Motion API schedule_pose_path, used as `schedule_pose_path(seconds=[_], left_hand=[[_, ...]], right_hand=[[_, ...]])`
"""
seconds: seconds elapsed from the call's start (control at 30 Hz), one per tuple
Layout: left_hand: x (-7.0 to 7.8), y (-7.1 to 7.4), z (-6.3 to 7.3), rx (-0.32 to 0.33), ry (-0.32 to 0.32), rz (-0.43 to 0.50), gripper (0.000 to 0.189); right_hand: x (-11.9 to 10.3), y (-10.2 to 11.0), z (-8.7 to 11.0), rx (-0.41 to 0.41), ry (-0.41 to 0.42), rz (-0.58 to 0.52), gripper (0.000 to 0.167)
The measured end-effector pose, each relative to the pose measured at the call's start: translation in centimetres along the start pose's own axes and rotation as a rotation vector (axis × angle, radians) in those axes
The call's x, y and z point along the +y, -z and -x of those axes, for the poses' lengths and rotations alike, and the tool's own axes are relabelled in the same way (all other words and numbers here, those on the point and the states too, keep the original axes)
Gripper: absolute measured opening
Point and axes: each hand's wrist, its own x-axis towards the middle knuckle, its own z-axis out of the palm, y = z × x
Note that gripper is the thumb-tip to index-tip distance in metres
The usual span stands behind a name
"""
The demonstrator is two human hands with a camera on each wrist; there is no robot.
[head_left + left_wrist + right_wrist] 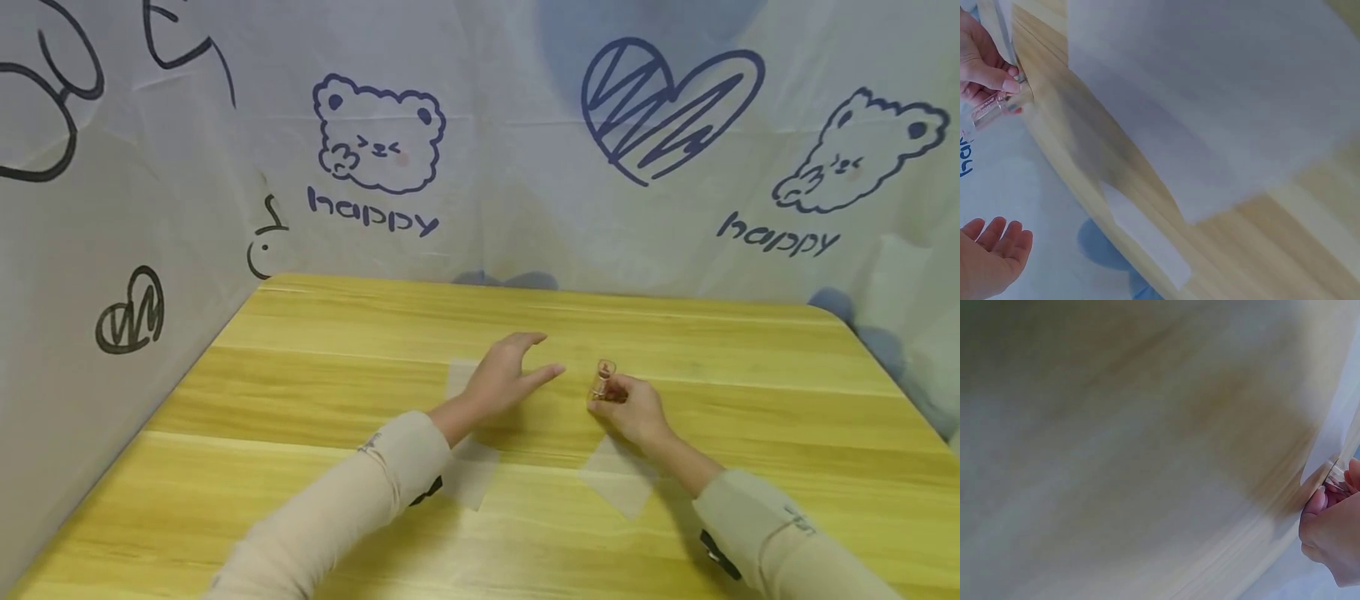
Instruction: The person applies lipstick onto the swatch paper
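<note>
My right hand (639,410) pinches a small see-through object with reddish markings (603,379) between thumb and fingers, low over the wooden table. In the left wrist view, the same clear object (988,112) juts out past the thumb of the right hand (982,65); its exact kind I cannot tell. To the left of it, my left hand (501,377) hovers with thumb and fingers spread apart and nothing between them. In the right wrist view, the right hand (1335,534) shows at the right edge, its fingers partly covering the object.
White paper-like pieces lie flat on the table (300,392): one piece (472,475) below the left hand, another piece (621,479) below the right wrist, and a third piece (459,377) partly behind the left hand. A printed cloth backdrop (517,167) rises behind the table's far edge.
</note>
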Motion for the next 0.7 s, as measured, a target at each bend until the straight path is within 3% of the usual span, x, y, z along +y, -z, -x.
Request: schedule_pose_path(seconds=[0.3,0.7], left_hand=[[0.3,-1.7,-0.7,-0.015,-0.026,0.023,0.054],[2.1,-3.1,-1.5,-0.049,-0.078,0.002,0.047]], right_hand=[[0.2,0.0,-0.1,0.012,0.025,0.007,0.016],[0.0,0.0,-0.1,0.002,0.055,0.04,0.014]])
